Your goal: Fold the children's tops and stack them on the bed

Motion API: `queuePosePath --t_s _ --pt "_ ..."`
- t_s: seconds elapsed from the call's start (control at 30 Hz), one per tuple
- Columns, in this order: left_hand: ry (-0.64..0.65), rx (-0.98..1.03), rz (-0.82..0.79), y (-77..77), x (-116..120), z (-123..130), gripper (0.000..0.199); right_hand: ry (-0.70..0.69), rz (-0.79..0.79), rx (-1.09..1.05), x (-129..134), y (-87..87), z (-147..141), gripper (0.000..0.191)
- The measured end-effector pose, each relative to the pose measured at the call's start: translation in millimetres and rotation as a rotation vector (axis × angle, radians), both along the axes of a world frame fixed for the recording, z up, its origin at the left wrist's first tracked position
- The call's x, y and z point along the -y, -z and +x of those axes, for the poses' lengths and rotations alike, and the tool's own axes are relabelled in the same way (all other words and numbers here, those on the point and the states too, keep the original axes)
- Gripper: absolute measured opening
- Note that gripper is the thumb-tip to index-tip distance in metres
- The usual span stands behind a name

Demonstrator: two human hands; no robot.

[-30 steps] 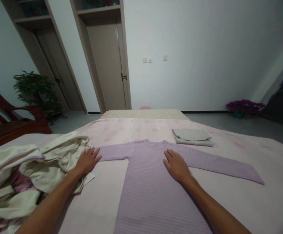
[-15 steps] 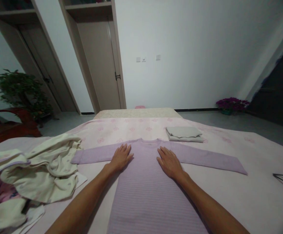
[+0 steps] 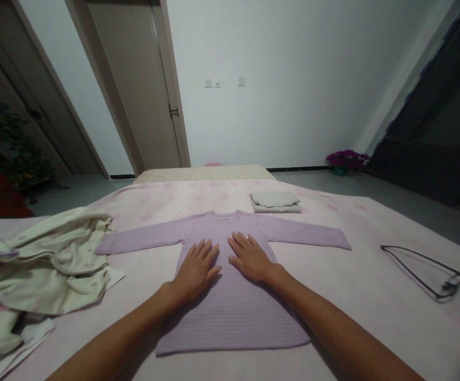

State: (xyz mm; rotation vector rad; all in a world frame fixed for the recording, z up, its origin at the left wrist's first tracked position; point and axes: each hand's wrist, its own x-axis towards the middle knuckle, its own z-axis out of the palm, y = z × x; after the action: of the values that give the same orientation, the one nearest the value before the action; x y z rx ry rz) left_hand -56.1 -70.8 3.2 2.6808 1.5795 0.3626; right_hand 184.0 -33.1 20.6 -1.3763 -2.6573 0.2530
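A lilac, finely striped long-sleeved shirt (image 3: pixel 230 312) lies spread flat, its collar at the far side and both sleeves stretched out sideways. On the left part of its chest rests my left hand (image 3: pixel 198 269), palm down with the fingers extended. My right hand (image 3: pixel 251 258) lies flat on the chest to the right, fingers also stretched out. Neither hand grips the fabric. The shirt's left sleeve end touches a heap of cream clothes (image 3: pixel 63 264).
The shirt lies on a pale pink flowered cloth (image 3: pixel 365 317). Behind the right shoulder sits a folded grey garment (image 3: pixel 275 200). A black wire hanger (image 3: pixel 420 264) lies at the right. Beyond stand a door (image 3: pixel 138 79) and purple flowers (image 3: pixel 347 160).
Both hands have slid down from near the shoulders to the chest, closer to me. The view has shifted right and down, so the shirt's hem and more of the hanger now show.
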Motion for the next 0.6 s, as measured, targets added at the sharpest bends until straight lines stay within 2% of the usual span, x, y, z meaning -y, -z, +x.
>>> queuePosePath --t_s 0.13,0.27,0.5,0.57,0.6 --pt "0.094 -0.038 -0.015 9.8 40 -5 0.065 -0.167 -0.035 -0.017 51 -3.1 4 0.067" --pt "0.078 -0.051 0.002 11.8 52 -21 0.062 -0.195 -0.057 -0.029 85 -6.0 13 0.066" --pt "-0.009 -0.030 0.024 6.3 59 -26 0.056 -0.179 -0.050 -0.050 112 -7.5 30 0.064" --pt "0.029 0.019 0.036 -0.2 69 -22 0.049 -0.153 -0.037 -0.095 115 -11.3 36 0.061" --pt "0.089 0.058 0.038 -4.6 77 -19 0.044 -0.145 -0.028 -0.127 116 -14.5 39 0.057"
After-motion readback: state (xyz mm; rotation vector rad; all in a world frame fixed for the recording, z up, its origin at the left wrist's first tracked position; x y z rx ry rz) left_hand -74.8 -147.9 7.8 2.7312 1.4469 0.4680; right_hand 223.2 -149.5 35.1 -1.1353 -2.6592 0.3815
